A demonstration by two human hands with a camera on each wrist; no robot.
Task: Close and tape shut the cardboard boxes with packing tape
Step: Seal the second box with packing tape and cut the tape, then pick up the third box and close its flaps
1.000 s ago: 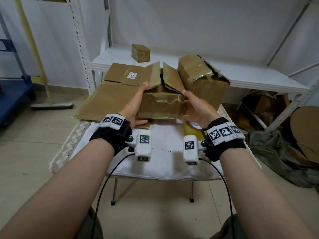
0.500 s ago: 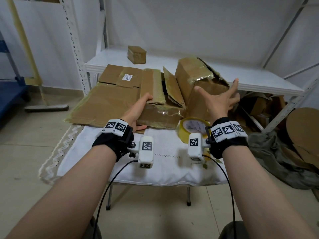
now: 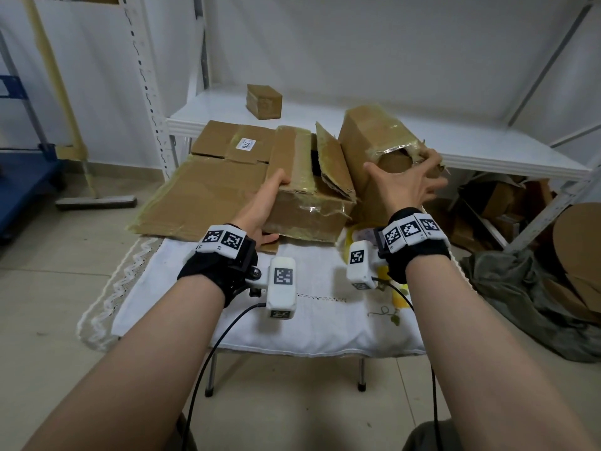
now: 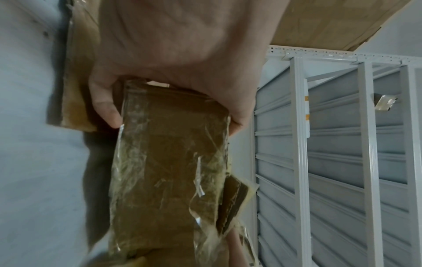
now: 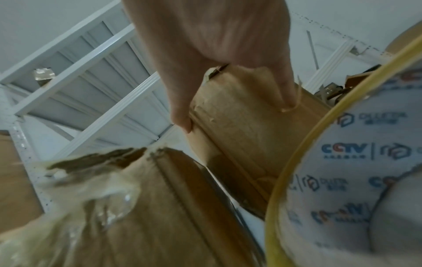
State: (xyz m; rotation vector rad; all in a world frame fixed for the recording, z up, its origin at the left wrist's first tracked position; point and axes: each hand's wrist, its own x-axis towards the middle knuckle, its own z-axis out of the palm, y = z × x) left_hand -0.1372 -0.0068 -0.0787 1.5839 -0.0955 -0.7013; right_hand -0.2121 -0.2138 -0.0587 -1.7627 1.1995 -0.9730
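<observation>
Left hand (image 3: 260, 211) clamps the low box (image 3: 309, 203), flaps gaping just past its fingers — right hand (image 3: 406, 183), fingers splayed, touches the torn box (image 3: 367, 148). Tape roll (image 3: 353, 236) idle; nothing sealed yet.

A low cardboard box (image 3: 305, 203), wrapped in wrinkled old tape, lies on the table (image 3: 292, 320) with its top flaps ajar. Just right of it a taller cardboard box (image 3: 364, 148) stands tilted, its upper end torn open. A yellow-rimmed tape roll (image 5: 356, 162) lies in front of the taller one.
</observation>
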